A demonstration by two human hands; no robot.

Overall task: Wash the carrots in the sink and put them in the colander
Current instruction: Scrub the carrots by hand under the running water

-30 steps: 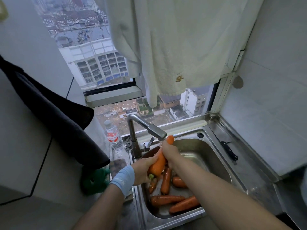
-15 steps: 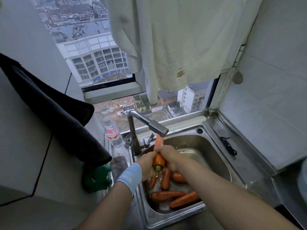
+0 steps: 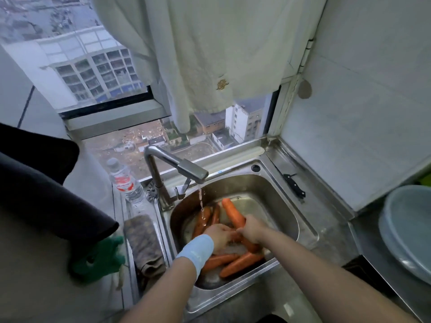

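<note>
Head view: in the sink (image 3: 289, 207), the right hand (image 3: 253, 229) has its fingers clamped round a carrot (image 3: 233, 212) that tilts up and away, beside the running tap (image 3: 192, 171). The left hand (image 3: 220, 235) meets that carrot's near end with curled fingers; whether they clamp it cannot be told. The other carrots (image 3: 240, 263) lie on the sink bottom beneath both hands.

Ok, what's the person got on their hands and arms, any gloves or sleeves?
No gloves or sleeves: left hand and right hand are bare. A light blue wristband with a faint pale marking circles the left wrist. No watch or rings visible.
</note>
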